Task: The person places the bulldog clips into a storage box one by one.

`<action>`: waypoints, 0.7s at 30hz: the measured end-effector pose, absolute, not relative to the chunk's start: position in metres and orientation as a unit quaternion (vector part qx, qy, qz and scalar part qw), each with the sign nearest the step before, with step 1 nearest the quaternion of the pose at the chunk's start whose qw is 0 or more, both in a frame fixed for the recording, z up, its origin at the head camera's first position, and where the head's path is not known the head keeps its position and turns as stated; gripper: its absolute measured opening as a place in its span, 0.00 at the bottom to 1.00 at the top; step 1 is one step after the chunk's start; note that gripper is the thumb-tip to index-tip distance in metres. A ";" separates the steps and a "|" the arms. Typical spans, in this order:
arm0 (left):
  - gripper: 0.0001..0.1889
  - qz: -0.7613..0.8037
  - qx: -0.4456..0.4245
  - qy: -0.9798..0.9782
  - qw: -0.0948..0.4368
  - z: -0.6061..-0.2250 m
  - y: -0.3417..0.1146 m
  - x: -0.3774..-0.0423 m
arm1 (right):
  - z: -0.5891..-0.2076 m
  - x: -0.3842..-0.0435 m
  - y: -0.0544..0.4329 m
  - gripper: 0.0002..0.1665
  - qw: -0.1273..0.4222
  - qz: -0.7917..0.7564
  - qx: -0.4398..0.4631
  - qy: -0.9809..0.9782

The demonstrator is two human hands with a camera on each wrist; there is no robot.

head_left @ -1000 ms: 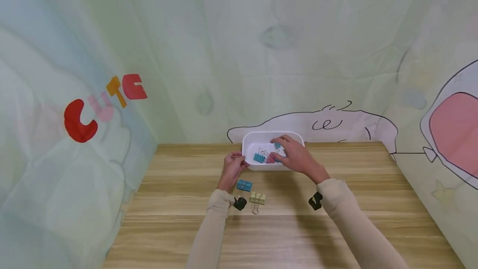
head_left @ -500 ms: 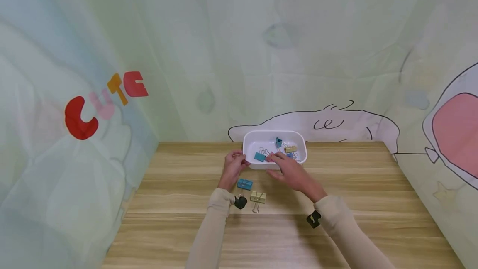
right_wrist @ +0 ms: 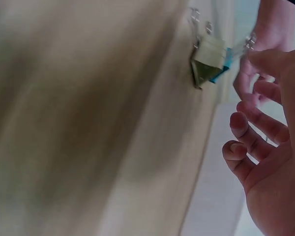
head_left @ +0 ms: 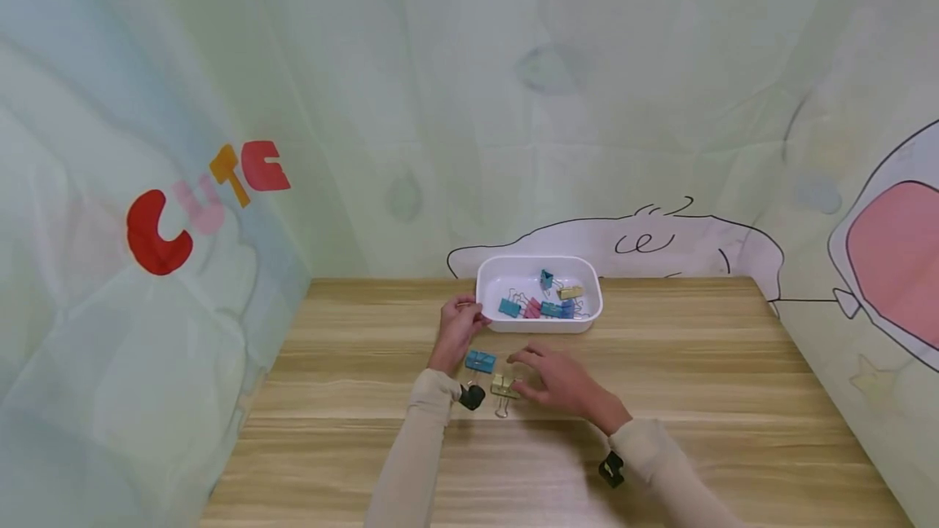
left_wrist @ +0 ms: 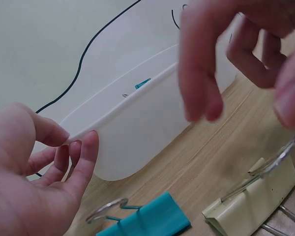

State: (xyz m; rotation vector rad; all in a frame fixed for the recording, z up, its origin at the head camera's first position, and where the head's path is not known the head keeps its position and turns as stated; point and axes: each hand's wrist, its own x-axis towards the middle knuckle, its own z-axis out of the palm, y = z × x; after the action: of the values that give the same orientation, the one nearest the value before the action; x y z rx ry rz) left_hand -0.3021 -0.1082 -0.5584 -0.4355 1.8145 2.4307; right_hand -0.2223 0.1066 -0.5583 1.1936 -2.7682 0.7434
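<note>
At the near left corner of a white plastic box [head_left: 539,327], my left hand [head_left: 455,334] pinches the rim between thumb and fingers; the left wrist view shows this grip closely. My right hand [head_left: 563,381] hovers with spread, slightly bent fingers over a pale yellow binder clip [left_wrist: 255,201] on the table, its thumb overlapping the clip in the head view. Nothing is held in it. A blue binder clip [head_left: 480,361] lies just beyond the yellow one, beside my left wrist. Inside the box are several binder clips, among them a pink one [head_left: 531,310] and a yellow one [head_left: 570,292].
The wood-grain table [head_left: 352,430] ends at a printed cloth backdrop [head_left: 367,210] right behind the box. Cloth also hangs along the left and right sides.
My right hand has come out of the box, back toward me, and down over the yellow binder clip, leaving the clips inside visible. My left hand keeps its hold on the rim.
</note>
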 end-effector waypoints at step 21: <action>0.17 0.795 -0.144 0.588 0.031 -0.561 -0.107 -0.305 | -0.590 -0.206 0.098 0.22 0.003 0.226 0.353 -0.908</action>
State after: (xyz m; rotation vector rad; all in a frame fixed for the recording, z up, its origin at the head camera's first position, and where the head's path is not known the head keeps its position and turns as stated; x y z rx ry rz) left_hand -0.3048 -0.1069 -0.5614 -0.4424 1.8123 2.4515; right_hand -0.2057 0.0983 -0.5897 1.1054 -2.8480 0.7076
